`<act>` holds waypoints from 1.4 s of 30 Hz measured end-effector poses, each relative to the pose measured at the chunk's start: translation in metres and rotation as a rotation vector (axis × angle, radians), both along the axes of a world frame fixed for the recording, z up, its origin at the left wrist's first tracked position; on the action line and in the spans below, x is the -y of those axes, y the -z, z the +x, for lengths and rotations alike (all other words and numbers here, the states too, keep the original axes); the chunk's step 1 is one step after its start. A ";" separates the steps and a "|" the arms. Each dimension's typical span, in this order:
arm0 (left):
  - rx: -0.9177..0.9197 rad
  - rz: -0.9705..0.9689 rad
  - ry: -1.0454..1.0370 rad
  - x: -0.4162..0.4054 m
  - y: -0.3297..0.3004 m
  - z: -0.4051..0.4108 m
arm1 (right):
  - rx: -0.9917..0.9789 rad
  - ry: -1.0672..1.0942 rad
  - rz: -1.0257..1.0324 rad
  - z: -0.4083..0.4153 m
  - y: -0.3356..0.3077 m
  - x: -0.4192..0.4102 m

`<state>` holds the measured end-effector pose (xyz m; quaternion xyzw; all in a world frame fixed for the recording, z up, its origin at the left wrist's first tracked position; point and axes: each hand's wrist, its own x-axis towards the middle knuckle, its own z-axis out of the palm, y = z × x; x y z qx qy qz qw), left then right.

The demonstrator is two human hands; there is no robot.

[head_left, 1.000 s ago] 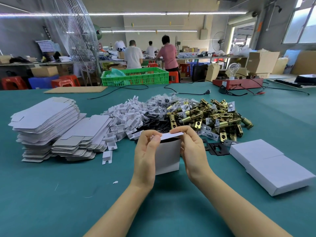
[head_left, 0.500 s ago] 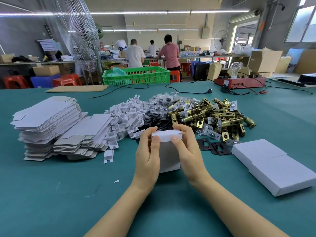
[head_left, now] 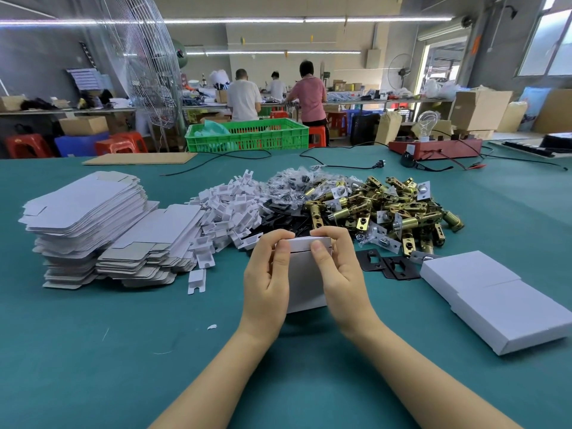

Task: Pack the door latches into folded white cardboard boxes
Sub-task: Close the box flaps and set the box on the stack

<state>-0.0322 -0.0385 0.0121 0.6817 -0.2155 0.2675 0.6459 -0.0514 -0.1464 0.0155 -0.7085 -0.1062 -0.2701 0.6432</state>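
A small white cardboard box (head_left: 305,280) stands upright on the green table (head_left: 123,351) in front of me. My left hand (head_left: 267,280) grips its left side, thumb on the front near the top. My right hand (head_left: 339,274) grips the right side, fingers curled over the closed top flap. Behind the box lies a heap of brass door latches (head_left: 387,212). Two closed white boxes (head_left: 495,295) lie flat at the right. Stacks of flat unfolded box blanks (head_left: 93,224) sit at the left.
A pile of white cardboard inserts (head_left: 229,212), black strike plates (head_left: 383,264) and bagged screws (head_left: 297,184) lie between blanks and latches. A green crate (head_left: 247,134), cables and a red device (head_left: 433,147) stand at the far edge. People work at benches beyond.
The top flap, held raised a second ago, is now folded down onto the box. Both hands have closed in over the box top.
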 end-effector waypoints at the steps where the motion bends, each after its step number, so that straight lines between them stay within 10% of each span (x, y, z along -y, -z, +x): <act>1: 0.003 0.005 0.001 0.000 0.001 0.000 | -0.002 -0.002 0.008 0.000 0.000 0.000; 42: 0.142 0.072 0.024 -0.008 0.009 0.002 | -0.002 0.036 0.020 0.002 0.007 -0.002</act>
